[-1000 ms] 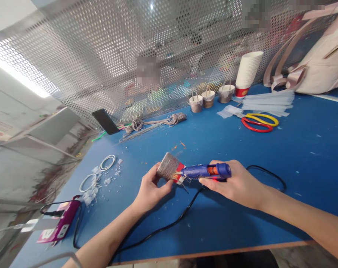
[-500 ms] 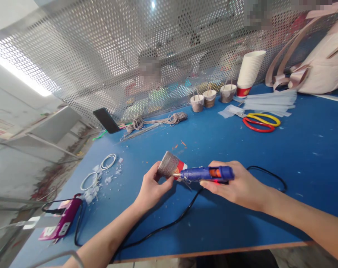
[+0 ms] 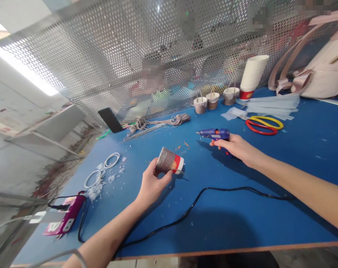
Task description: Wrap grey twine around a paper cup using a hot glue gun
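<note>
Tilted on its side, a paper cup (image 3: pixel 169 162) is gripped between the thumb and fingers of my left hand (image 3: pixel 154 180). Grey-brown cord is wound around most of the cup, leaving a red and white band bare at one end. A loose cord end sticks out beside that band. My right hand (image 3: pixel 238 147) is closed around the handle of a blue hot glue gun (image 3: pixel 215 133), its nozzle pointing left, apart from the cup. A black cable (image 3: pixel 196 199) runs over the blue table.
Scissors (image 3: pixel 264 124), glue sticks (image 3: pixel 272 106), stacked paper cups (image 3: pixel 254 74) and several cord-wrapped cups (image 3: pixel 212 101) stand or lie at the back right. Cord bundles (image 3: pixel 160 123) and a phone (image 3: pixel 110 120) lie behind. White rings (image 3: pixel 111 160) and a purple power box (image 3: pixel 66 217) are left.
My right hand has drawn the glue gun away from the cup, up and to the right. The cup has turned slightly in my left hand, showing more of its red and white band.
</note>
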`<state>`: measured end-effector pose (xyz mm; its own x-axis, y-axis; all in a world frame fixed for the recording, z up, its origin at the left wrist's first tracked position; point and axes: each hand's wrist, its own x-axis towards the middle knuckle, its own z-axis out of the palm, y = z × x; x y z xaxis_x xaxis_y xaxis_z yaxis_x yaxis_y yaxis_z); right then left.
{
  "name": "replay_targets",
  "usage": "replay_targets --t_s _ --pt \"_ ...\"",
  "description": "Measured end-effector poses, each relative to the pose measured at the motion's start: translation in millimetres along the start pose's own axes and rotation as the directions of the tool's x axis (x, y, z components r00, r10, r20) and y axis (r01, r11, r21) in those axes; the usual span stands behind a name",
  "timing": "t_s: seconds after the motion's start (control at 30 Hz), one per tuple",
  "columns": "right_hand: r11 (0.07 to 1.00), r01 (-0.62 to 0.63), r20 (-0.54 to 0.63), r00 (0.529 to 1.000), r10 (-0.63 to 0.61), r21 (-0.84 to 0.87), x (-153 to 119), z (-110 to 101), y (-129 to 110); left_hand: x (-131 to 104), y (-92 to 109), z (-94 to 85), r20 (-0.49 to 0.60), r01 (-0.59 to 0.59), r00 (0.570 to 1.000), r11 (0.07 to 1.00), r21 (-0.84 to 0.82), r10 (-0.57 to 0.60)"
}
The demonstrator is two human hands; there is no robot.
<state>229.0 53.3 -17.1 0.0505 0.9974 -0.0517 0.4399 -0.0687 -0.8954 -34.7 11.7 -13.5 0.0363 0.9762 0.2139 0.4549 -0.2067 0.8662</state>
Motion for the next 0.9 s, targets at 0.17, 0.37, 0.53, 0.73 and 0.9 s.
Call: replay_targets --t_s 0.17,0.37,0.53,0.73,0.9 --pt "0.942 0.088 0.006 0.996 -0.091 -0.323 18 6 17 -2 -4 -2.3 -0.013 -0.028 1.0 0.999 0.041 0.028" --pt "0.897 0.3 -0.34 0.848 -0.407 -0.325 -20 -18 -3 -1 1 -5.9 -0.04 -0.048 0.998 0.998 0.03 0.05" --pt "0.835 0.475 -0.018 0.866 -0.499 -0.278 -40 9 -30 -2 7 -5.5 -0.047 -0.063 0.997 0.998 -0.005 0.063" --pt "0.895 0.413 0.293 0.888 -0.354 -0.171 -25 63 -38 -5 16 -5.8 -0.053 -0.017 0.998 0.999 -0.049 0.014" --pt "0.938 0.334 0.247 0.92 -0.304 -0.089 -19 42 -50 3 11 -18.6 -0.086 -0.009 0.996 0.997 -0.07 0.002"
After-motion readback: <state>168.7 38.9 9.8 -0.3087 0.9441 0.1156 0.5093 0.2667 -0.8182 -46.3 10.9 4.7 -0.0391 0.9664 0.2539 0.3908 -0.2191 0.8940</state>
